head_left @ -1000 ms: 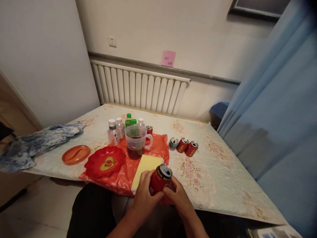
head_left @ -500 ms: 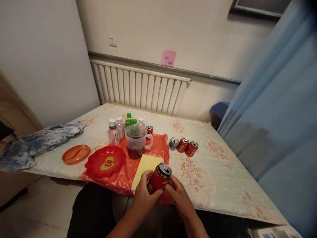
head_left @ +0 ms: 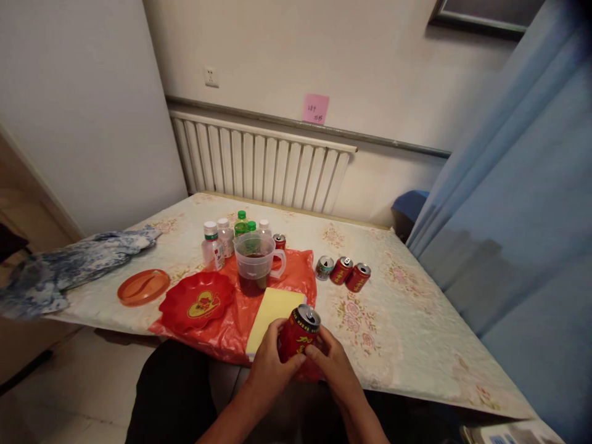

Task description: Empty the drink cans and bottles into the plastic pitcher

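Note:
A red drink can (head_left: 300, 336) with yellow lettering stands nearly upright between my two hands, low in the head view, its opened top facing up. My left hand (head_left: 269, 356) wraps its left side, and my right hand (head_left: 335, 362) grips the right side with the thumb on the front. Just behind the can lies a yellow notepad (head_left: 272, 314) on a red plastic bag (head_left: 296, 274). Farther back, a clear measuring jug (head_left: 254, 266) holds dark liquid.
A red scalloped plate (head_left: 197, 302) and an orange lid (head_left: 143, 288) lie to the left. Several bottles (head_left: 225, 237) and another can (head_left: 279, 243) stand behind the jug. To the right are three cans (head_left: 342, 270). Crumpled blue-white cloth (head_left: 87, 262) covers the left table corner.
The can has been turned between my hands, so more of its yellow lettering faces me. Both hands stay in nearly the same place.

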Available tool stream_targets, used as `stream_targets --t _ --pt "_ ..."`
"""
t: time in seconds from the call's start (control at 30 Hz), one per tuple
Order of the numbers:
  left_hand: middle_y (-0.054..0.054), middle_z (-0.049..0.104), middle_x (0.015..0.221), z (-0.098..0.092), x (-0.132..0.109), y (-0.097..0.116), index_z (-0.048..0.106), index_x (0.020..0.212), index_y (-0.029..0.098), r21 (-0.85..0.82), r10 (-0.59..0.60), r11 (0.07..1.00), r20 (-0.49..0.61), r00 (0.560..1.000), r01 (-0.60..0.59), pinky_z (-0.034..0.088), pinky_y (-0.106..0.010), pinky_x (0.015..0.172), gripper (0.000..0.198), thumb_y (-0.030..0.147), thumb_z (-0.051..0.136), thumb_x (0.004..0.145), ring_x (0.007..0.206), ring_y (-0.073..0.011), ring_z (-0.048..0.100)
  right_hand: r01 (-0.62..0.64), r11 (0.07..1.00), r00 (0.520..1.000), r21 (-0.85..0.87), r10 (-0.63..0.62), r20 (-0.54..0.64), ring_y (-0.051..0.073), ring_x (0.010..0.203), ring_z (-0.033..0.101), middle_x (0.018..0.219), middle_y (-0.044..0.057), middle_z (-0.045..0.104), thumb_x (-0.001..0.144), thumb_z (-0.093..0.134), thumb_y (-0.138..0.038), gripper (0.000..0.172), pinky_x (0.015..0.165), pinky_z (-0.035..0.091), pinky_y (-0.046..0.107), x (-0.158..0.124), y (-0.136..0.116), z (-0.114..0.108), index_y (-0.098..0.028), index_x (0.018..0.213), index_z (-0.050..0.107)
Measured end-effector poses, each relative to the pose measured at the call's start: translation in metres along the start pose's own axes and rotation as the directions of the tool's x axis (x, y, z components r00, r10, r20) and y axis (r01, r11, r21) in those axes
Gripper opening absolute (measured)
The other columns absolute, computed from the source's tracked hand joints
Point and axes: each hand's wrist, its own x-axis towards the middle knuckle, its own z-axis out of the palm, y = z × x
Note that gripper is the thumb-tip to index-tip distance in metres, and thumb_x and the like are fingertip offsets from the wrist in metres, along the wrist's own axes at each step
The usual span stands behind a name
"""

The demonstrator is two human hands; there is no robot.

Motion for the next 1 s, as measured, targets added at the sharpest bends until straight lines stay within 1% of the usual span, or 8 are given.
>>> stream_targets --t 0.13,0.23,0.3,0.4,0.47,0.6,0.83,1.0 --pt "-0.011 0.059 0.121 -0.0001 0.0001 0.0008 0.046 0.119 0.019 0.043 0.002 0.999 -0.014 1.000 -0.001 0.043 -0.049 0.101 0.062 0.026 0.070 0.062 0.114 -0.0296 0.057 -0.012 1.000 0.999 -0.028 0.010 -0.041 0.029 0.115 0.062 0.120 0.006 0.069 0.073 0.076 -0.029 0.048 0.100 0.048 0.044 -0.0001 -0.0024 0.0045 -0.024 0.120 0.064" --pt "-0.010 0.060 0.117 0.0006 0.0008 0.0013 0.050 0.116 0.019 0.070 0.052 0.996 -0.039 0.998 -0.049 0.046 -0.048 0.098 0.060 0.028 0.072 0.061 0.111 -0.0293 0.058 -0.017 0.997 0.998 -0.071 0.013 -0.054 0.029 0.110 0.065 0.116 0.006 0.071 0.073 0.075 -0.029 0.050 0.096 0.052 0.043 -0.0008 -0.0019 0.0044 -0.022 0.122 0.062" --pt "-0.009 0.060 0.114 0.0011 0.0012 0.0011 0.051 0.114 0.018 0.088 0.086 0.993 -0.052 0.995 -0.081 0.047 -0.048 0.096 0.058 0.028 0.072 0.061 0.109 -0.0289 0.059 -0.020 0.994 0.998 -0.106 0.014 -0.059 0.028 0.109 0.065 0.114 0.006 0.071 0.074 0.074 -0.028 0.050 0.094 0.052 0.042 -0.0013 -0.0013 0.0035 -0.022 0.122 0.061" --pt "-0.008 0.061 0.112 0.0011 0.0014 0.0005 0.052 0.114 0.018 0.112 0.084 0.991 -0.052 0.995 -0.077 0.048 -0.048 0.095 0.056 0.026 0.071 0.062 0.107 -0.0280 0.059 -0.027 0.989 0.998 -0.144 0.019 -0.061 0.028 0.110 0.064 0.111 0.004 0.072 0.075 0.072 -0.026 0.047 0.096 0.051 0.042 -0.0018 -0.0011 0.0021 -0.023 0.122 0.062" --pt "-0.008 0.062 0.113 0.0006 0.0015 0.0002 0.053 0.115 0.019 0.115 0.079 0.991 -0.048 0.996 -0.073 0.048 -0.048 0.096 0.055 0.025 0.069 0.063 0.107 -0.0277 0.060 -0.032 0.991 0.998 -0.132 0.025 -0.053 0.028 0.111 0.064 0.113 0.004 0.072 0.076 0.072 -0.027 0.047 0.097 0.050 0.043 -0.0018 -0.0013 0.0017 -0.023 0.121 0.063" --pt "-0.008 0.064 0.115 -0.0004 0.0018 0.0011 0.055 0.116 0.018 0.094 0.072 0.993 -0.040 0.997 -0.068 0.048 -0.047 0.098 0.056 0.022 0.066 0.062 0.108 -0.0276 0.061 -0.022 0.998 1.000 -0.062 0.020 -0.024 0.028 0.114 0.063 0.122 0.005 0.069 0.074 0.075 -0.030 0.050 0.101 0.048 0.044 -0.0013 -0.0021 0.0023 -0.024 0.122 0.062" --pt "-0.009 0.065 0.115 -0.0021 0.0001 0.0073 0.057 0.117 0.018 0.021 0.028 0.999 0.033 0.999 -0.028 0.048 -0.044 0.097 0.053 0.024 0.064 0.065 0.108 -0.0275 0.061 -0.036 0.999 0.999 0.016 0.036 -0.019 0.030 0.120 0.060 0.125 0.007 0.067 0.069 0.079 -0.033 0.053 0.105 0.045 0.046 -0.0007 -0.0034 0.0046 -0.023 0.119 0.063" --pt "-0.010 0.064 0.125 -0.0043 -0.0009 0.0088 0.054 0.124 0.017 -0.105 -0.036 0.993 0.132 0.991 0.050 0.048 -0.040 0.098 0.058 0.023 0.063 0.067 0.115 -0.0272 0.060 -0.036 0.999 0.999 0.007 0.036 -0.035 0.030 0.117 0.062 0.121 0.006 0.069 0.067 0.080 -0.032 0.055 0.103 0.046 0.046 -0.0005 -0.0026 0.0047 -0.022 0.118 0.063"
